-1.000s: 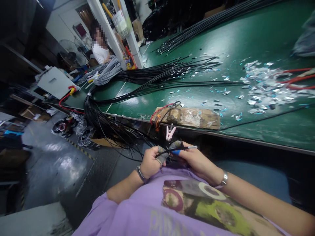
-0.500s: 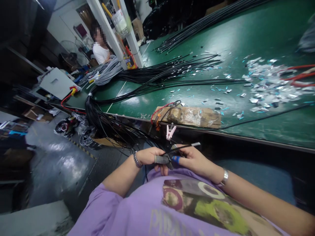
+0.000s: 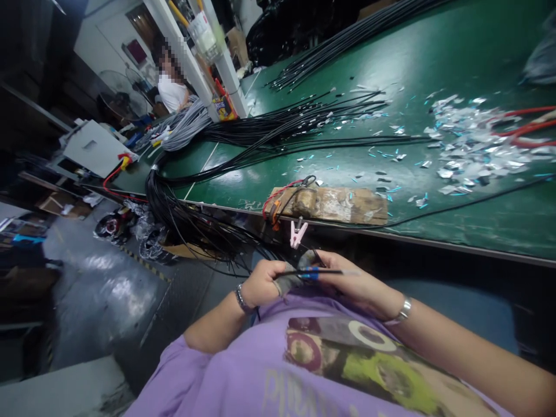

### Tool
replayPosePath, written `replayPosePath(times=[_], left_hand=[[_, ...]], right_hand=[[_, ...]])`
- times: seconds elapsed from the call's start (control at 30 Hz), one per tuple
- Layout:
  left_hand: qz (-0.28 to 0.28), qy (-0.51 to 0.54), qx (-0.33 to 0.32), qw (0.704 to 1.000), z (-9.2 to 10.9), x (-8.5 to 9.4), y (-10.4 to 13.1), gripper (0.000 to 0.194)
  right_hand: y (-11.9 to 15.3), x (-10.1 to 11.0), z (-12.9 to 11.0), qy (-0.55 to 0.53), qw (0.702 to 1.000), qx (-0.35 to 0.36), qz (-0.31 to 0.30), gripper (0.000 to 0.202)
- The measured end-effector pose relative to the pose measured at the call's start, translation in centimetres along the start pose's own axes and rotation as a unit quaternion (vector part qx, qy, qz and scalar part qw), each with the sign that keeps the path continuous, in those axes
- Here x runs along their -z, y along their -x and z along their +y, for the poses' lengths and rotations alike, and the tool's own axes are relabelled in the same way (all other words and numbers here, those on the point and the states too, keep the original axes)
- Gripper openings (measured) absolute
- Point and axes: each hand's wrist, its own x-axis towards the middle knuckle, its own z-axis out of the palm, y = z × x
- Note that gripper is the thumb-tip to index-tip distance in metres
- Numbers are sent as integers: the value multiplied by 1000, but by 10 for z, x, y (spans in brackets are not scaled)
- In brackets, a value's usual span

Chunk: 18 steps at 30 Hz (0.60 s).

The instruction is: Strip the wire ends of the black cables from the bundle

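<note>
A black cable lies across the front of my body, its pale end blurred over my right hand. My left hand, with a grey cover on the thumb, is closed around this cable. Close beside it, my right hand has blue tape on the thumb and a grey cover on a finger. Its fingers are curled by the cable; something dark shows between them, too hidden to name. Just above the hands, a pink clothes peg hangs at the table edge.
The green table carries black cable bundles, foil scraps and a wooden block at its front edge. More cables hang over the edge at left. Farther back, a person in white is beyond a post.
The cable's pale end has dropped, and the cable now lies nearly level. My left hand has turned and shifted slightly left; my right fingers have shifted around the cable. The view has moved slightly.
</note>
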Motion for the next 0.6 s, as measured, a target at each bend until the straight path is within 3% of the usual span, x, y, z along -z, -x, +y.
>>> replayPosePath(times=[0.1,0.2,0.37,0.6], left_hand=[[93,48,56,993,-7,-3,6,50],[158,68,83,982,-12,-4,10,48],[173,69,93,978,-12,-7,12,49],[176,67,86,978,-11,-10,11,45]], right_hand=[[3,0,-1,151,982,100,52,38],[10,-1,-3,298,940,160,36,30],[16,-7,-1,388,894,219,35,21],[13,-13,-4,384,896,218,43,18]])
